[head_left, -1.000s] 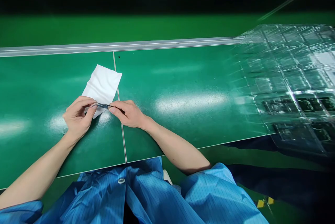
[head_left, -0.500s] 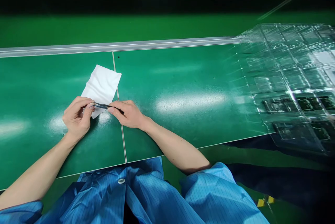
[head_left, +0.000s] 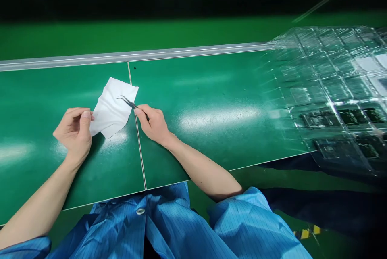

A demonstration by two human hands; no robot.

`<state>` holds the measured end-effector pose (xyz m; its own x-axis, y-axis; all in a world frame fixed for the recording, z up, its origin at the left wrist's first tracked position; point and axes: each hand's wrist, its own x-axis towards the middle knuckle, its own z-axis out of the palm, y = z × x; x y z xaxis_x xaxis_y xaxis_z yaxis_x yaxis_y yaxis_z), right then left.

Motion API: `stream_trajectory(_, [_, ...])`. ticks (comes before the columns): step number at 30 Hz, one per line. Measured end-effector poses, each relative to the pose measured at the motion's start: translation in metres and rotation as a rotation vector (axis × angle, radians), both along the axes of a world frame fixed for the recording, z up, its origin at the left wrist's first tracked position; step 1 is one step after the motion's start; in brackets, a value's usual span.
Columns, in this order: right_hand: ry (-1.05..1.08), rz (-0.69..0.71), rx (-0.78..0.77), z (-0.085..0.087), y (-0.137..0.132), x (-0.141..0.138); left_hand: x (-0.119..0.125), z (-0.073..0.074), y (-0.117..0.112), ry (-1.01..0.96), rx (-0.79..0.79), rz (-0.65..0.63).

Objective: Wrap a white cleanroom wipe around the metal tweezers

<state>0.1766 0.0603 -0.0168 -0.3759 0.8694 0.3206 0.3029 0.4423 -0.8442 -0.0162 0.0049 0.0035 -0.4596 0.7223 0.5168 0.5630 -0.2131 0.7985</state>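
Observation:
My left hand (head_left: 75, 128) is closed, thumb against fingers, pinching the lower left corner of a white cloth (head_left: 113, 107). The cloth lies slightly wrinkled on the green work surface. In my right hand (head_left: 153, 124) is a pair of dark tweezers (head_left: 128, 101) with curved tips. The tips point left over the upper right part of the cloth, slightly apart; whether they touch it I cannot tell.
A stack of clear plastic trays (head_left: 332, 89) with compartments covers the right end of the green table (head_left: 211, 130). Some compartments hold dark parts. A metal rail (head_left: 181, 53) runs along the far edge. Yellow-and-black tape (head_left: 306, 232) marks the floor at lower right.
The tweezers have come away from my left hand, moving up and right with my right hand, and now point over the cloth. My left hand has shifted left to the cloth's corner.

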Motion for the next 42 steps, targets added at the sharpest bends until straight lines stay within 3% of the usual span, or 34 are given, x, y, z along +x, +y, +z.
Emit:
stream_trajectory(3, [0.018, -0.077, 0.014, 0.000, 0.005, 0.001, -0.018, -0.001, 0.004, 0.137, -0.144, 0.062])
stream_trajectory(6, [0.012, -0.090, 0.012, 0.000, 0.006, 0.002, -0.030, -0.002, 0.007, 0.291, -0.389, 0.099])
stream_trajectory(9, [-0.036, -0.087, -0.007, -0.001, 0.007, 0.002, -0.030, -0.003, 0.009, 0.364, -0.553, 0.141])
stream_trajectory(13, [-0.055, -0.080, -0.012, -0.003, 0.009, 0.001, -0.023, -0.005, 0.009, 0.414, -0.655, 0.122])
stream_trajectory(16, [-0.066, -0.078, -0.014, -0.005, 0.010, 0.000, -0.023, -0.009, 0.009, 0.425, -0.597, 0.080])
stream_trajectory(21, [-0.078, -0.077, -0.022, -0.005, 0.012, 0.000, -0.021, -0.010, 0.009, 0.426, -0.208, -0.012])
stream_trajectory(24, [-0.080, -0.083, -0.034, -0.005, 0.014, -0.001, -0.016, 0.000, -0.001, 0.483, -0.142, -0.193])
stream_trajectory(28, [-0.091, -0.093, -0.051, -0.004, 0.016, -0.003, -0.017, 0.013, -0.024, 0.913, -0.231, -0.491])
stream_trajectory(31, [-0.103, -0.094, -0.052, -0.004, 0.017, -0.005, -0.023, 0.013, -0.031, 1.158, -0.264, -0.482])
stream_trajectory(35, [-0.123, -0.089, -0.040, -0.003, 0.020, -0.005, -0.024, 0.010, -0.027, 1.138, -0.164, -0.455])
stream_trajectory(38, [-0.156, -0.063, -0.022, 0.001, 0.015, 0.001, -0.018, 0.018, -0.034, 1.043, -0.134, -0.494])
stream_trajectory(42, [-0.231, 0.026, 0.017, 0.005, -0.025, 0.019, -0.004, 0.033, -0.065, 0.912, -0.186, -0.632])
